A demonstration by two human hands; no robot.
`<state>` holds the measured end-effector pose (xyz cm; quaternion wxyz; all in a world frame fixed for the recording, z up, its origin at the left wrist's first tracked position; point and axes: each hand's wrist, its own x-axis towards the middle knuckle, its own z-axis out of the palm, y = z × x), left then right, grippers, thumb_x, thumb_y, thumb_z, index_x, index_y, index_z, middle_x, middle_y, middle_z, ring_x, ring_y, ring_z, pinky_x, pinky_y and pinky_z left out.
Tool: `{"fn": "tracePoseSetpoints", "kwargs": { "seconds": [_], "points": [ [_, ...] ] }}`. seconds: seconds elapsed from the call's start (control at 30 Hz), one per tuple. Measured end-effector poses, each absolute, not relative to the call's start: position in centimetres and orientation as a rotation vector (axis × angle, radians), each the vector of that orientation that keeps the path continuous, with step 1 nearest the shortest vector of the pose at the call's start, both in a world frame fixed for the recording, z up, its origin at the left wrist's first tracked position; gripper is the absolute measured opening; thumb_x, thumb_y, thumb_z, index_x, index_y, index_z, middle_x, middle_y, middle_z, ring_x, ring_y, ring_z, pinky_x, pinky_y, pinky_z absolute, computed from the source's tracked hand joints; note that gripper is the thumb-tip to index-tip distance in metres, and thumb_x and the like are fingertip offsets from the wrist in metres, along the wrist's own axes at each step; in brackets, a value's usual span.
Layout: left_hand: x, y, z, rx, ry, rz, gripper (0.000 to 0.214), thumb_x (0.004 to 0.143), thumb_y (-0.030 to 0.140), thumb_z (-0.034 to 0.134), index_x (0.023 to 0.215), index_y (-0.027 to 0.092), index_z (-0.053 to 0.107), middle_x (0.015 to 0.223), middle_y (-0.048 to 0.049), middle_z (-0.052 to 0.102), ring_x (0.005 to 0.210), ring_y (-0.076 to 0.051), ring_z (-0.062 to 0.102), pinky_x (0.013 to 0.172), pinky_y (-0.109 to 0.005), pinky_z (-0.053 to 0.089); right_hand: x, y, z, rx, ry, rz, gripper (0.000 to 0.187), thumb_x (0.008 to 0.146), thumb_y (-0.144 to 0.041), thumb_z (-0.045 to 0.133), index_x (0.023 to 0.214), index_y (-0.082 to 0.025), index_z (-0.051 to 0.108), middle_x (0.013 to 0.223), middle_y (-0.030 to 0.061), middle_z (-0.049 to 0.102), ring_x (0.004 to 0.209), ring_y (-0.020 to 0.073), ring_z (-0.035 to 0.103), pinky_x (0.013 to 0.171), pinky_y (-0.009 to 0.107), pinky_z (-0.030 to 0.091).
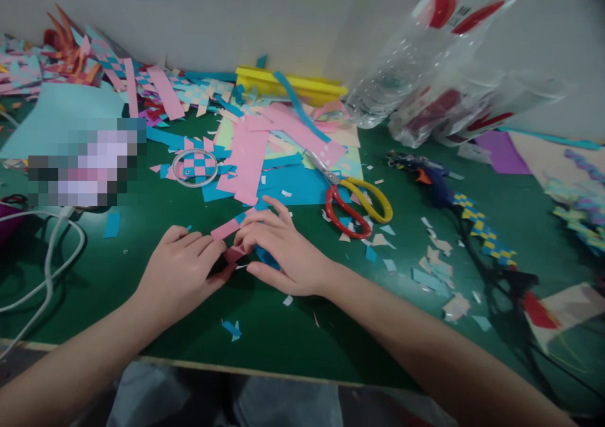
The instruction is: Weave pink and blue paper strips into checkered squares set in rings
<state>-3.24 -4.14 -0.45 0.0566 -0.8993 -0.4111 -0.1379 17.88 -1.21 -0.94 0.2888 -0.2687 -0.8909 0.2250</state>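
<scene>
Over the green tabletop, my left hand (pixel 182 266) pinches a small pink paper strip (pixel 235 252) between thumb and curled fingers. My right hand (pixel 283 250) bends around the same paper from the other side, its thumb and fingertips close together near the strip's end. Blue paper (pixel 267 257) shows under the right palm, and another pink-and-blue strip (pixel 227 228) lies just beyond the fingers. To the right of my right hand rest scissors (pixel 334 178) with one red and one yellow handle, blades partly on blue paper. My fingers hide how the strips join.
Behind the hands lie pink sheets (pixel 243 156), a roll of tape (pixel 195 167) and a yellow tray (pixel 293 85). Plastic-wrapped cups (pixel 439 93) lean at the back right. A glue gun (pixel 432 178) and paper scraps (pixel 435 263) lie right; a white cable (pixel 50 269) loops left.
</scene>
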Motion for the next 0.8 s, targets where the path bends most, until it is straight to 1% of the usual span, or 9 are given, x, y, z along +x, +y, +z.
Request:
{"fn": "tracePoseSetpoints", "kwargs": {
  "seconds": [0.13,0.23,0.4,0.53,0.63,0.7,0.8],
  "points": [
    [-3.2,-4.1,-0.5,-2.73,-1.248,-0.423,0.017,0.09,0.03,0.051,0.083,0.017,0.06,0.071,-0.0016,0.066,0.065,-0.018,0.061,0.07,-0.035,0.036,18.5,-1.4,-1.1,-0.748,-2.297,0.46,0.024,0.093,-0.041,0.039,0.083,-0.022,0.049,0.094,0.0024,0.069,0.107,0.0202,0.056,0.115,0.052,0.011],
    [-3.2,-4.1,-0.6,-2.733,-1.237,-0.452,0.015,0.09,0.028,0.052,0.087,0.017,0.062,0.073,-0.0014,0.067,0.067,-0.017,0.061,0.07,-0.035,0.036,19.1,-1.5,-1.2,-0.831,-2.211,0.406,0.026,0.095,-0.04,0.034,0.085,-0.023,0.051,0.091,0.0013,0.069,0.102,0.0193,0.059,0.115,0.051,0.011],
    [-3.1,-4.2,-0.6,-2.768,-1.287,-0.498,0.017,0.091,0.027,0.051,0.081,0.019,0.063,0.072,0.0,0.068,0.066,-0.016,0.062,0.07,-0.034,0.035,19.6,-1.6,-1.2,-0.945,-2.164,0.388,0.032,0.097,-0.039,0.027,0.088,-0.024,0.054,0.088,0.0,0.068,0.097,0.0179,0.061,0.116,0.049,0.013],
    [-3.2,-4.3,-0.7,-2.821,-1.319,-0.531,0.019,0.09,0.027,0.052,0.077,0.019,0.063,0.07,0.001,0.068,0.065,-0.015,0.063,0.071,-0.033,0.036,19.7,-1.7,-1.2,-0.94,-2.185,0.349,0.033,0.097,-0.039,0.027,0.09,-0.024,0.055,0.086,-0.0001,0.068,0.097,0.0175,0.061,0.117,0.049,0.012],
    [-3.2,-4.4,-0.7,-2.81,-1.303,-0.565,0.015,0.089,0.031,0.055,0.085,0.019,0.063,0.075,0.0002,0.069,0.068,-0.016,0.064,0.071,-0.033,0.037,19.8,-1.7,-1.3,-0.905,-2.221,0.318,0.031,0.097,-0.039,0.031,0.091,-0.023,0.057,0.088,0.0005,0.069,0.099,0.0182,0.061,0.117,0.05,0.011],
    [-3.2,-4.4,-0.5,-2.77,-1.301,-0.581,0.017,0.087,0.034,0.057,0.091,0.018,0.062,0.079,-0.002,0.069,0.071,-0.018,0.063,0.07,-0.034,0.039,19.9,-1.7,-1.4,-0.852,-2.264,0.252,0.029,0.096,-0.039,0.034,0.091,-0.022,0.058,0.091,0.0013,0.07,0.1,0.0186,0.061,0.117,0.051,0.011],
    [-3.2,-4.3,-0.2,-2.698,-1.343,-0.588,0.023,0.087,0.036,0.057,0.1,0.017,0.062,0.089,-0.0066,0.068,0.081,-0.022,0.062,0.071,-0.036,0.042,19.7,-2.0,-1.3,-0.693,-2.361,0.073,0.027,0.095,-0.038,0.04,0.089,-0.021,0.059,0.094,0.0029,0.072,0.101,0.0184,0.062,0.116,0.051,0.018]
  ]
}}
